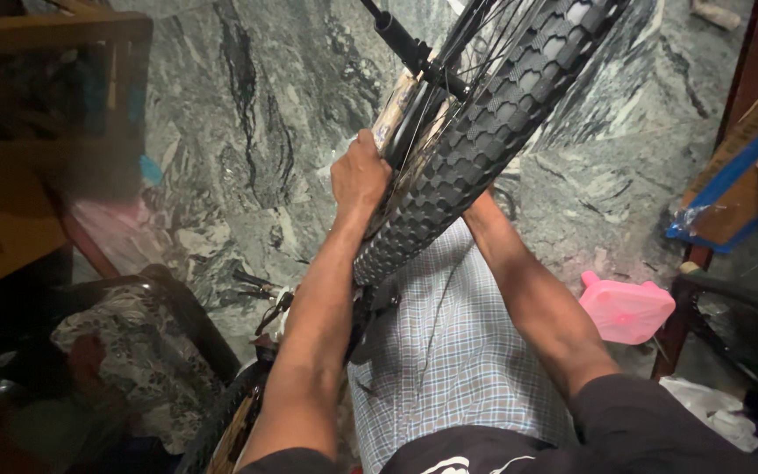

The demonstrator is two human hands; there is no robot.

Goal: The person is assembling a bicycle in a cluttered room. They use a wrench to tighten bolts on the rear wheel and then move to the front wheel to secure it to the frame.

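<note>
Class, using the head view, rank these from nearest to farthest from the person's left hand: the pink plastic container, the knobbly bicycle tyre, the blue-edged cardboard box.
Starting from the left hand:
1. Knobbly bicycle tyre, right beside the hand, whose fingers grip the wheel at the rim.
2. Pink plastic container, on the floor, lower right.
3. Blue-edged cardboard box, at the far right edge.

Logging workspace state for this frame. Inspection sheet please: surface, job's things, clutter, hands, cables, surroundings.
Surface: green-grey veined stone floor.
Job's things: bicycle wheel with knobby black tyre, spokes visible, rim partly wrapped in cardboard-like packing; black axle rod sticks out.
Clutter: pink plastic container; white plastic bag; patterned cloth.
Hands: left hand grips the wheel's rim side; right hand hidden behind the tyre, only the forearm shows.
Cables: nothing seen.
Surroundings: wooden furniture at left; cardboard and blue packaging at right; dim light.
</note>
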